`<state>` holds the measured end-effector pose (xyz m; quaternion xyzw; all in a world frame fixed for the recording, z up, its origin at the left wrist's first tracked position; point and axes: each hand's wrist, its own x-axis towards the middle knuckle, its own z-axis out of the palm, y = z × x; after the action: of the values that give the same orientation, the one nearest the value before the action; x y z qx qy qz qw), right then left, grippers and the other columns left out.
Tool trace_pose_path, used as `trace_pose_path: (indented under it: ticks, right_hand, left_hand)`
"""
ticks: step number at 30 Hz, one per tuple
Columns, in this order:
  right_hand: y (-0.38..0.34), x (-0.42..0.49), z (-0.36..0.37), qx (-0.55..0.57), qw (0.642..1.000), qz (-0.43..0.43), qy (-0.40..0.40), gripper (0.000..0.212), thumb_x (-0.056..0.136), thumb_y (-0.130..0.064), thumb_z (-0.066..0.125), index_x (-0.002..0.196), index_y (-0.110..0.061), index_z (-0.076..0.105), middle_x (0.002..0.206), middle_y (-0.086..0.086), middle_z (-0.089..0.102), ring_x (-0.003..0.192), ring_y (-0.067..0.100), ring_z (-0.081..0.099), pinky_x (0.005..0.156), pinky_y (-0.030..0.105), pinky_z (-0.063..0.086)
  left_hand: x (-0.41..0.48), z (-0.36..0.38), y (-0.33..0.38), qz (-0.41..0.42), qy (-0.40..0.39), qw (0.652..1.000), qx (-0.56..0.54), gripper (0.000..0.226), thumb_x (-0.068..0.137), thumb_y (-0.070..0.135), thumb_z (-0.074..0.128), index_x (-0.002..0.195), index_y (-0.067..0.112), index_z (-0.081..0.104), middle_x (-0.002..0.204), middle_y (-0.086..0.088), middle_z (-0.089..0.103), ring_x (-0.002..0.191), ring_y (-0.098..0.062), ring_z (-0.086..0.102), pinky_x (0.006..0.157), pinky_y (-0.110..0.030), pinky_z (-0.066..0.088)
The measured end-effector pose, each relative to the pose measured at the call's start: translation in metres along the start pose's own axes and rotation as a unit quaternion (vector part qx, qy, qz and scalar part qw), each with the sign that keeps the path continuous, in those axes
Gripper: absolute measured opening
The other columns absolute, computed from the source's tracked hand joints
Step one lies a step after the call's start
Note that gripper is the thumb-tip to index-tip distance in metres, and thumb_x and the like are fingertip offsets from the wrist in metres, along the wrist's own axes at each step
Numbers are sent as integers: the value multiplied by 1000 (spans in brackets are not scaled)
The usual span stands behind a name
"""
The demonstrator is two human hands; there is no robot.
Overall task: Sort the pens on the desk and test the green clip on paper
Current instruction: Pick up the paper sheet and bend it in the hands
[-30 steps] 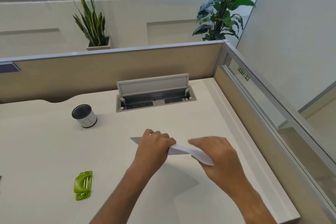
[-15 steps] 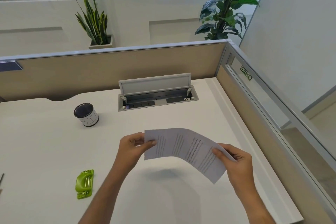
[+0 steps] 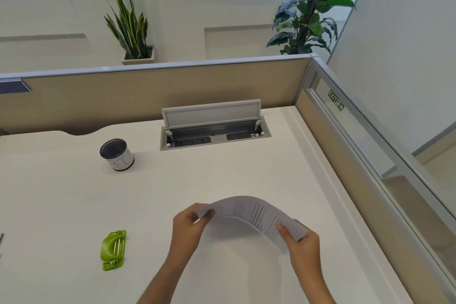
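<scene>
I hold a printed sheet of paper (image 3: 254,215) above the white desk (image 3: 61,192), bowed upward in an arch. My left hand (image 3: 188,227) pinches its left end and my right hand (image 3: 302,244) pinches its right end. The green clip (image 3: 113,250) lies flat on the desk, well to the left of my left hand and untouched. A dark tip of what may be a pen (image 3: 1,239) shows at the left edge; no other pens are in view.
A black mesh cup wrapped in white paper (image 3: 117,154) stands at the back left. An open cable box with a raised lid (image 3: 212,128) sits in the desk at the back. Partition walls (image 3: 148,91) close off the back and right sides.
The paper went from edge-on and nearly flat to opened with its print facing me, and now it bows upward. My hands have drawn slightly lower and nearer to me. The clip has not moved.
</scene>
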<state>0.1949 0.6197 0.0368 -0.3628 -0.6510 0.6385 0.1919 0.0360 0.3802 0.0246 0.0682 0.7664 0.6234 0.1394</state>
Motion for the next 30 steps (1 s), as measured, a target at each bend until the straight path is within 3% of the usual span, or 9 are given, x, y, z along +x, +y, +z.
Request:
trace_pose_path:
  ticks: [3, 7, 11, 16, 19, 21, 26, 28, 30]
  right_hand:
    - [-2, -1, 0, 2, 1000, -21, -3, 20, 95, -13, 82, 95, -32, 87, 92, -1, 86, 87, 13, 81, 72, 18, 61]
    - [7, -5, 7, 0, 1000, 22, -5, 24, 91, -5, 84, 83, -26, 87, 87, -4, 86, 84, 15, 81, 71, 16, 62]
    - [5, -6, 3, 24, 1000, 11, -1, 28, 90, -3, 84, 88, -30, 88, 88, -2, 86, 80, 7, 79, 70, 13, 59]
    - [6, -9, 1, 12, 1000, 20, -16, 33, 91, 2, 81, 83, -29, 88, 81, -3, 84, 77, 13, 75, 66, 12, 57]
    - [3, -5, -5, 9, 1000, 22, -1, 29, 89, 7, 81, 87, -22, 85, 86, -5, 85, 94, 34, 76, 70, 13, 60]
    - [-9, -4, -14, -59, 997, -46, 30, 29, 90, -7, 84, 103, -33, 83, 105, -12, 84, 111, 25, 76, 85, 16, 60]
    - [-49, -4, -20, -342, 865, -367, 16, 49, 89, -29, 84, 136, -31, 69, 141, -34, 58, 142, -6, 47, 122, 35, 34]
    - [-61, -2, -5, -364, 855, -366, -56, 68, 84, -28, 89, 146, -32, 62, 148, -38, 50, 147, -19, 29, 126, 26, 23]
    - [-66, 1, 10, -352, 875, -315, -104, 66, 84, -22, 92, 143, -38, 65, 139, -42, 53, 137, -25, 35, 120, 30, 36]
  left_hand:
    - [-1, -4, -4, 17, 13, 1000, 9, 9, 95, 27, 81, 103, 26, 85, 101, 3, 85, 93, -10, 79, 81, -21, 60]
    - [-8, 4, -10, -36, 22, 999, 22, 9, 89, 21, 88, 91, 29, 83, 90, -2, 84, 85, -19, 79, 79, -37, 60]
    - [-10, 4, -9, -19, 42, 999, 23, 12, 79, 42, 82, 89, 36, 84, 89, 8, 85, 81, -8, 78, 69, -14, 58]
    - [-15, 3, -9, 6, 16, 999, 45, 25, 93, 18, 84, 93, 43, 85, 94, 14, 85, 87, -4, 78, 73, -13, 57]
    - [-15, 0, -3, 13, 29, 997, 72, 33, 92, 16, 85, 87, 48, 83, 87, 15, 84, 78, -3, 76, 68, -17, 56]
    - [-8, -9, 11, 77, 24, 992, 96, 24, 94, 16, 83, 92, 40, 85, 93, 16, 84, 87, -6, 78, 75, -22, 59]
    - [7, -26, 69, 276, -2, 913, 301, 24, 85, 5, 76, 93, 26, 85, 92, 18, 82, 85, -12, 76, 98, -52, 56]
    - [10, -24, 93, 318, -35, 875, 364, 28, 81, 3, 85, 93, 28, 84, 90, 17, 81, 84, -13, 75, 107, -59, 52]
    - [12, -22, 111, 356, -67, 844, 395, 28, 78, 10, 92, 94, 31, 84, 90, 17, 82, 83, -11, 75, 113, -61, 48]
